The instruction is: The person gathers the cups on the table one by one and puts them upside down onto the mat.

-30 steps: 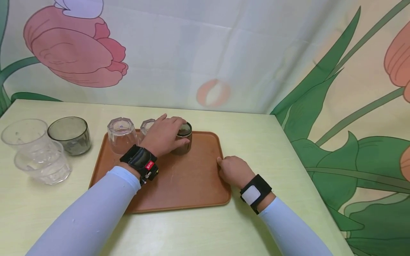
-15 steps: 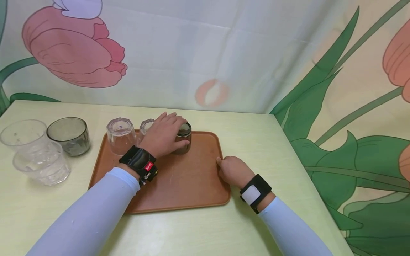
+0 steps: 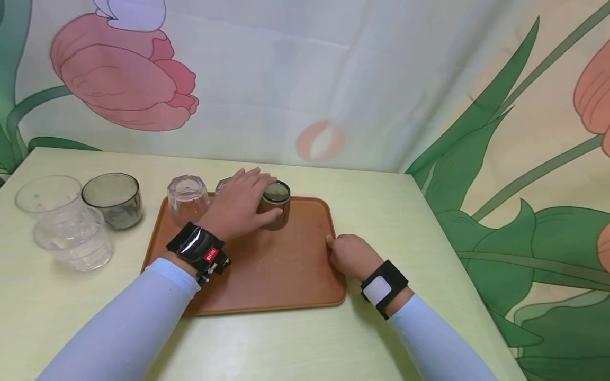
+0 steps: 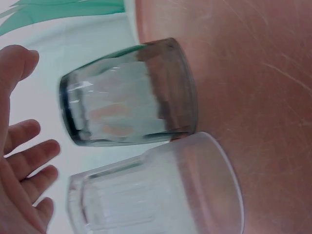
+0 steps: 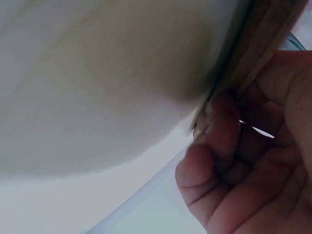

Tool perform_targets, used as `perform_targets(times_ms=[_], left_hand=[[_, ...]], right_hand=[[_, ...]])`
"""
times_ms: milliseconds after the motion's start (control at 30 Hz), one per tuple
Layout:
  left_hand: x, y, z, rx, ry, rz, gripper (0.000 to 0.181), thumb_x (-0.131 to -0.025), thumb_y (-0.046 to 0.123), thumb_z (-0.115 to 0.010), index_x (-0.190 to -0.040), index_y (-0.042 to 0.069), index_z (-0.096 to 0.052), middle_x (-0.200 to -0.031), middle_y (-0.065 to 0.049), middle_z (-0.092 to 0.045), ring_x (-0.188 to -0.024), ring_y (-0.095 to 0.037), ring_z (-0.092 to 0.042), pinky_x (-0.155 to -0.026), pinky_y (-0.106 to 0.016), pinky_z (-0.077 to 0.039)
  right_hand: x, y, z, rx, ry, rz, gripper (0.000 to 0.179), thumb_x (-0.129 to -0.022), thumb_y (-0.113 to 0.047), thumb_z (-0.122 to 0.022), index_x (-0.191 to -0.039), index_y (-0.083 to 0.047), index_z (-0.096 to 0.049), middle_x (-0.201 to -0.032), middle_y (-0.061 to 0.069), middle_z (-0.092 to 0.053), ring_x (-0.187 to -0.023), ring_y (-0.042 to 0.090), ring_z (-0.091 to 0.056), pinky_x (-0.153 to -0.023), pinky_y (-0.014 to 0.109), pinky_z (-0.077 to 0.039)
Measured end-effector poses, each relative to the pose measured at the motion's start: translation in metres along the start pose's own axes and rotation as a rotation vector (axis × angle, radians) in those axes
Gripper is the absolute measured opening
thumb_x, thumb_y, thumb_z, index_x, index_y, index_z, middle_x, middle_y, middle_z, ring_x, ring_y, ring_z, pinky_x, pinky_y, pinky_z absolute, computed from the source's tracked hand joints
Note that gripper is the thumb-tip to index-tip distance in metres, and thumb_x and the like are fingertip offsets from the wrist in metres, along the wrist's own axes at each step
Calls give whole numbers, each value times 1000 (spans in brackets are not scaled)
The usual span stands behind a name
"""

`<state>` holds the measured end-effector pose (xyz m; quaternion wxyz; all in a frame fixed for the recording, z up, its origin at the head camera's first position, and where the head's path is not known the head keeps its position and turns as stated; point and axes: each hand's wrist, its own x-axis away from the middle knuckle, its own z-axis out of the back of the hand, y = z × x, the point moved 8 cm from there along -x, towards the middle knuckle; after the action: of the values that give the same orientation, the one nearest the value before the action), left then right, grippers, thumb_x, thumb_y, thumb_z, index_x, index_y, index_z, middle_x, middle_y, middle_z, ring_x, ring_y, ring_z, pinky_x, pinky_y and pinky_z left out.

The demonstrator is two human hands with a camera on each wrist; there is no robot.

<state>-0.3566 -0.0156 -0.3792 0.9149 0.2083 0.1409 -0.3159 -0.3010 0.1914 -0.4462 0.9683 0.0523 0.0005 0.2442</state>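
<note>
My left hand [image 3: 235, 203] hovers over the back of a brown tray [image 3: 281, 275], fingers spread and straight. In the left wrist view its fingertips [image 4: 46, 148] are apart from a smoky grey glass [image 4: 122, 95], which stands upside down beside an upside-down clear glass [image 4: 156, 190]. In the head view, that smoky glass shows just right of the hand, and the hand hides most of the clear one. Another upturned clear glass [image 3: 187, 203] stands at the tray's back left. My right hand [image 3: 353, 256] pinches the tray's right rim, thumb on top and curled fingers below.
Left of the tray, on the pale table [image 3: 267, 344], stand a smoky glass bowl [image 3: 116, 203] and clear glassware [image 3: 78, 241] that looks stacked at a tilt. A flower-patterned curtain [image 3: 248, 79] hangs behind the table and along its right side.
The head view has shifted slightly. My left hand has drawn a little left from the smoky glass, whose top now shows more fully. My right hand keeps its hold on the tray rim.
</note>
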Motion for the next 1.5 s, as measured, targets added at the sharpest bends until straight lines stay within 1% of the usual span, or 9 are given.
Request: perform_targets(times_ms=[133, 233, 467, 600, 733, 900, 1033, 1233, 1500], left_hand=[[8, 0, 7, 42, -7, 26, 72, -88, 50, -69, -143, 8, -51, -143, -14, -54, -143, -36, -39, -122, -54, -23], [13, 1, 12, 46, -10, 33, 72, -88, 50, -69, -144, 8, -50, -145, -15, -52, -144, -36, -38, -122, -54, -25], [27, 5, 29, 78, 38, 29, 74, -88, 51, -70, -145, 8, -50, -148, -14, -50, -144, -34, -39, -122, -50, -27], [35, 7, 40, 94, 83, 16, 73, -88, 50, -70, -144, 7, -51, -148, -14, -51, -142, -33, -41, -120, -49, -30], [42, 7, 47, 130, 122, 14, 73, -88, 49, -71, -145, 8, -50, -148, -14, -51, -141, -33, -43, -118, -50, -33], [48, 5, 52, 166, 150, 14, 74, -88, 48, -72, -147, 9, -48, -148, -13, -51, -139, -31, -45, -115, -50, -38], [51, 7, 57, 177, 167, 2, 75, -87, 48, -73, -146, 9, -49, -147, -14, -52, -138, -31, -47, -114, -50, -39], [57, 17, 70, 174, 196, -26, 74, -88, 47, -73, -147, 9, -48, -148, -14, -51, -139, -31, -45, -114, -51, -39], [65, 29, 86, 157, 225, -38, 75, -86, 46, -73, -147, 9, -49, -148, -13, -51, -139, -31, -45, -114, -53, -39]], right_hand=[[-1, 5, -3, -48, -35, -13, 32, -98, -9, -57, -125, 3, -67, -71, 12, -64, -65, 21, -61, -63, 40, -55], [-2, 8, -4, -64, -34, -13, 31, -97, -10, -58, -124, 0, -69, -75, 10, -67, -66, 18, -60, -65, 38, -54], [-3, 11, 10, -81, 33, -33, 17, -96, -10, -59, -103, -6, -74, -79, 6, -58, -69, 19, -55, -64, 32, -50], [-9, 12, 22, -135, 84, -84, 22, -97, -16, -61, -113, -5, -71, -92, 8, -59, -76, 19, -55, -69, 32, -51], [-16, 6, 38, -206, 148, -95, 33, -96, -23, -63, -125, -7, -65, -108, 8, -61, -93, 21, -58, -83, 35, -54], [-17, -12, 73, -314, 262, -26, 39, -97, -26, -63, -132, -9, -60, -123, 9, -60, -116, 25, -57, -102, 41, -49], [-16, -27, 100, -363, 368, 54, 45, -97, -28, -63, -137, -8, -57, -134, 10, -57, -128, 25, -52, -111, 41, -43], [-12, -44, 128, -416, 484, 141, 55, -96, -33, -64, -145, -12, -50, -142, 8, -53, -134, 24, -48, -113, 41, -41], [-7, -56, 146, -433, 539, 210, 64, -93, -36, -68, -149, -17, -46, -148, 8, -49, -139, 23, -44, -113, 44, -42]])
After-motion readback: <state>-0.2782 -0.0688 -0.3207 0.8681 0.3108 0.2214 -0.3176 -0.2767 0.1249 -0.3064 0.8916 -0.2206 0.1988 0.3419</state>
